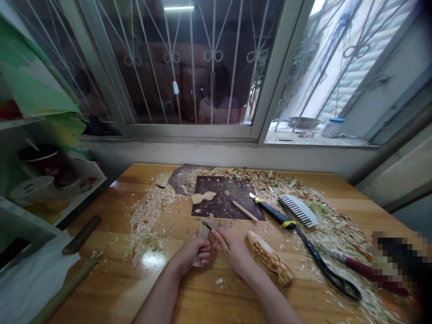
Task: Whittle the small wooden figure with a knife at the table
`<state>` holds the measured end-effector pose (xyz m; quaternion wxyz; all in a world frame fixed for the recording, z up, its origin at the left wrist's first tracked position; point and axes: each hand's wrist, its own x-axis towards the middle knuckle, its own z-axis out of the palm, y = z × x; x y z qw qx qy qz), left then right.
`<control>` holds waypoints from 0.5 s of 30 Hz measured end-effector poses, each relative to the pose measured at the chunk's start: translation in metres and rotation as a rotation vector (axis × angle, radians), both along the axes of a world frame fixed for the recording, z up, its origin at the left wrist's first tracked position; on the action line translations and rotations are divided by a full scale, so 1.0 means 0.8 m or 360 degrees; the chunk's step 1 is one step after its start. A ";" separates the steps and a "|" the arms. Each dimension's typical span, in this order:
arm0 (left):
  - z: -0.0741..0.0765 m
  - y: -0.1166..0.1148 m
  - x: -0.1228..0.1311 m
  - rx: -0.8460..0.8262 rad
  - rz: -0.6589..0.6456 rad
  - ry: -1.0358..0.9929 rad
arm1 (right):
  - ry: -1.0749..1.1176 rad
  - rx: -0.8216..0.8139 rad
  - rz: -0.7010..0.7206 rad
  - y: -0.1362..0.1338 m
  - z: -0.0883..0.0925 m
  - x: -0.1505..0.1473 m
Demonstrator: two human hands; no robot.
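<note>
1. Clasping a wood block point(203, 231) in the left hand point(191, 253), fingers wrapped tightly round it, with both ends sticking out.
2. Pinching a thin dark tool point(208, 227) in the right hand point(232, 249), fingers curled in close, with its tip at the upper part of the block; too small to tell the tool's kind.
3. Keeping the block between both hands, over the table point(114, 274), just short of the dark mat point(241, 189).
4. Lying at the mat's left edge: a bow-shaped carving point(203, 197); towards its right, a pale-handled tool point(246, 211).
5. Resting just right of the right hand: a partly peeled stick point(270, 258).
6. Spreading farther right: a cutter point(273, 213), a white comb point(299, 210) and shavings point(146, 220), the last also heaped left and behind.
</note>
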<state>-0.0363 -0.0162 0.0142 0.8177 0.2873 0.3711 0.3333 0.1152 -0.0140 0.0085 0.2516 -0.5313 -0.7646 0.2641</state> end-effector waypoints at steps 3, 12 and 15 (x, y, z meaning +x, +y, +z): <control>0.000 0.000 0.000 -0.0007 -0.0018 0.0006 | -0.0016 0.0010 -0.0024 -0.001 0.002 -0.001; 0.001 -0.001 0.001 -0.0004 -0.0048 0.0045 | 0.0008 -0.0007 -0.0020 -0.001 0.017 0.008; 0.003 -0.002 0.003 0.0027 -0.0074 0.0116 | 0.0011 -0.0025 -0.0003 -0.001 0.019 0.012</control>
